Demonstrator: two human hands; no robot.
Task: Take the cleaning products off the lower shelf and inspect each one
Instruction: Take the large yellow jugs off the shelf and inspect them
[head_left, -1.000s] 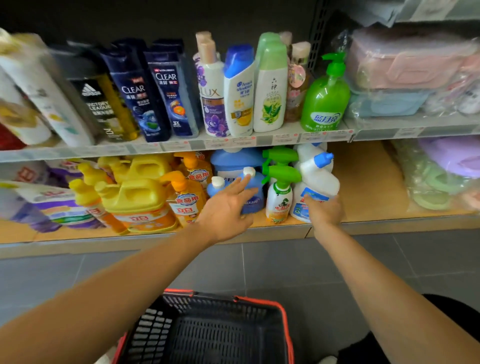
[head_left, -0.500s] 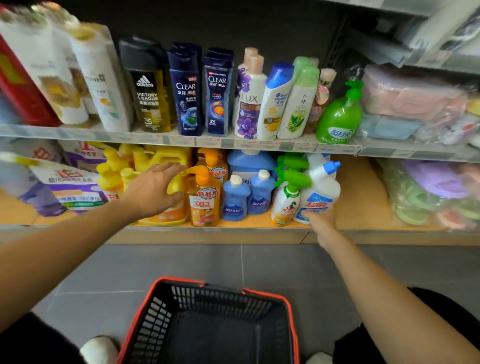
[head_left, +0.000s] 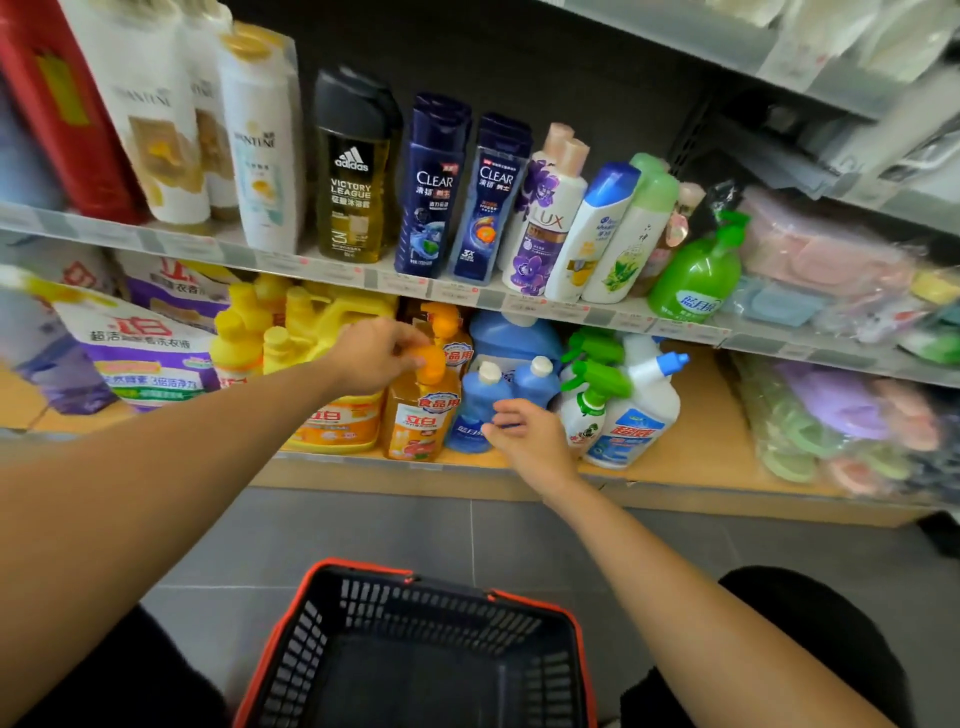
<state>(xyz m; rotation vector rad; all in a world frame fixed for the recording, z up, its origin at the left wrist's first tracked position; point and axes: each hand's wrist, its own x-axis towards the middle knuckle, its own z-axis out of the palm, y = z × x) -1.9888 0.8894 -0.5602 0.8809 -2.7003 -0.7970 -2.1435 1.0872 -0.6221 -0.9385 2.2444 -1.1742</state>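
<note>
- Right at the front edge of the lower shelf (head_left: 685, 462), about midway along it, the orange pump bottle (head_left: 421, 415) stood upright between a yellow jug (head_left: 337, 421) and two small blue bottles (head_left: 480, 402)
- The left hand (head_left: 371, 358) was on the orange bottle's pump head, its fingers curled over the top and pinching it
- The right hand (head_left: 532, 439) was in front of the small blue bottles, fingers loosely curled and a little spread, tips at the nearer bottle's lower part; whether they gripped it could not be told
- Toward the shelf's right end stood two spray bottles (head_left: 589, 405) with green triggers and a white bottle (head_left: 644, 410) with a blue cap, near the front edge
- A big blue jug (head_left: 514, 338) stood behind the small blue bottles, toward the back edge
- Detergent bags (head_left: 145, 353) lay toward the left end
- The upper shelf (head_left: 457, 293) carried shampoo bottles (head_left: 436, 187) in a row along its front edge
- On the grey floor (head_left: 363, 530) below, a black basket (head_left: 441, 608) with a red rim sat between the person's arms
</note>
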